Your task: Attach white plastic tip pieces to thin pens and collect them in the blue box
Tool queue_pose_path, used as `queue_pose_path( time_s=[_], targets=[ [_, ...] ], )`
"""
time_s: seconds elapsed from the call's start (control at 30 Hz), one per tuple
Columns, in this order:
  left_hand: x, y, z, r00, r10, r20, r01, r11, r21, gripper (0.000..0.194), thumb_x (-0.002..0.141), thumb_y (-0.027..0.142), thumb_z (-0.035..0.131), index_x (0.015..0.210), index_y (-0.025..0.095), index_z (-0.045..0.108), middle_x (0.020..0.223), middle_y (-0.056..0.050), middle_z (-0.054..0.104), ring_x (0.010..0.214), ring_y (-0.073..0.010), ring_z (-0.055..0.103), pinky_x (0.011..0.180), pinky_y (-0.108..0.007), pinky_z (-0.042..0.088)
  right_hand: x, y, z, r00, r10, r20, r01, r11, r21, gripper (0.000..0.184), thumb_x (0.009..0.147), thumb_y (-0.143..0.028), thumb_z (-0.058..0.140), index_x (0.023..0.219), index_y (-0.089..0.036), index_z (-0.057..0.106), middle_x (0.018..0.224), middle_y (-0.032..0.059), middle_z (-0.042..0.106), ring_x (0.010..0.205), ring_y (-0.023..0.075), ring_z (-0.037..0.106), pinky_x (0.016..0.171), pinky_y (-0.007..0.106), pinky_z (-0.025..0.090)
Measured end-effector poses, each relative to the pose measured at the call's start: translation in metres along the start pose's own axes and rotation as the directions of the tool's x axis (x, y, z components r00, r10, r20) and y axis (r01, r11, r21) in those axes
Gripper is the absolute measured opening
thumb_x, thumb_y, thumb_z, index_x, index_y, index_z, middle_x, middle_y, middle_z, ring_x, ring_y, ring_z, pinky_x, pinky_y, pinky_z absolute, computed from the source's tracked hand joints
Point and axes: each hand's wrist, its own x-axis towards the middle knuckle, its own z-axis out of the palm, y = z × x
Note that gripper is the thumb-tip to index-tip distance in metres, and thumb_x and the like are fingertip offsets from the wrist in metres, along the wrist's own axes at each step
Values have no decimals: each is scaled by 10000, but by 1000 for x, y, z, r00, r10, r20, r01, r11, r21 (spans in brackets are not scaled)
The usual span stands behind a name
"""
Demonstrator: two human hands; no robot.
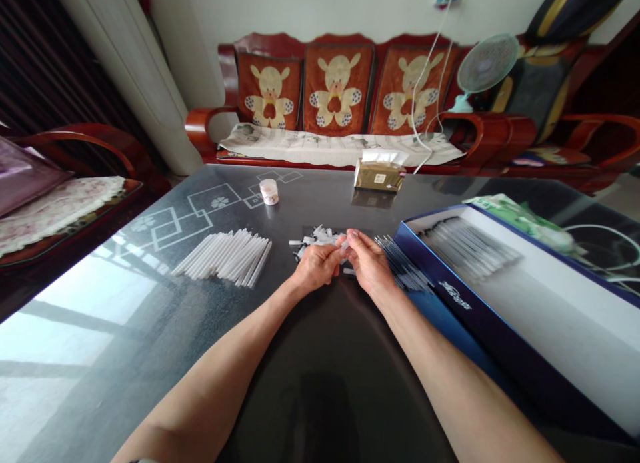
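Grip: left hand (315,266) and right hand (369,263) drawn close, fingertips pinching a small clear plastic piece (344,247) between them.

Held piece: just above the glass bench (320,389), beside a heap of white plastic pieces (316,236).

Surface: window glare on the glass; a row of white tubes (223,257) left of the hands, dark thin sticks (403,268) right, plus a small lidded jar (269,191) and a tissue box (380,175) farther off.

Box: open blue box (453,295) at right, holding rows of sticks (467,247).

Room: red wooden sofa (200,126) with animal-print cushions (338,86); small fan (487,64) behind the bench.

Hard to see: fingertips hide most of the held piece; the frame cuts off the box.
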Motion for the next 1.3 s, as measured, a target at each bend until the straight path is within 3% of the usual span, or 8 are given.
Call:
queue_pose_path(
  time_s=[0.13,0.27,0.47,0.7,0.87,1.07,1.2,1.3],
  targets=[
    [4,4,-7,957,-175,231,257,879,-400,440,800,583,569,824,150,639,502,40,527,334,-53,383,351,-189,266,0,-3,0,998,24,52,-26,999,30,389,584,-440,824,860,-226,652,760,-8,716,677,158,651,563,279,509],
    [5,7,-9,930,-214,298,343,795,-501,462,758,603,607,812,145,616,474,56,491,306,-38,336,330,-185,249,-1,-4,0,996,16,83,-20,999,36,384,610,-455,805,889,-240,651,783,-13,718,683,161,660,546,281,510],
    [0,4,4,999,-42,29,45,994,-98,397,870,515,511,685,174,593,513,37,549,354,-53,435,388,-190,326,0,1,3,998,47,44,-49,998,42,413,660,-493,766,939,-231,613,883,7,716,827,186,688,665,304,546],
    [-5,7,14,984,43,-174,-9,982,190,260,867,376,551,697,190,617,529,23,570,476,-90,504,506,-204,376,2,8,3,997,-20,-76,25,998,66,361,570,-411,838,740,-207,594,669,-35,649,724,155,663,609,259,522],
    [-1,7,6,995,-79,59,88,979,-185,414,875,519,496,670,170,584,506,30,544,352,-58,428,384,-196,316,3,5,0,998,18,-60,-13,996,90,328,574,-384,847,761,-210,641,704,-11,690,770,190,692,654,304,559],
    [2,3,-1,939,-179,292,316,782,-536,432,790,570,583,811,140,608,478,55,509,311,-42,353,335,-184,250,17,-9,-20,993,-35,-114,50,991,124,289,700,-432,765,869,-225,652,848,9,731,854,181,708,722,311,583],
    [3,-2,-3,983,-129,129,177,849,-498,452,810,577,567,851,132,635,497,52,526,332,-34,367,350,-175,242,23,-11,-35,971,-219,-92,193,953,-234,304,799,-453,658,986,-213,662,902,32,721,824,171,696,709,309,569],
    [5,-5,-8,991,-110,-73,72,913,-401,456,814,579,564,850,133,653,488,54,521,340,-33,373,361,-175,248,20,-7,-40,893,-430,129,397,621,-676,260,838,-387,600,994,-207,702,950,60,701,837,187,668,742,325,544]
  ],
)
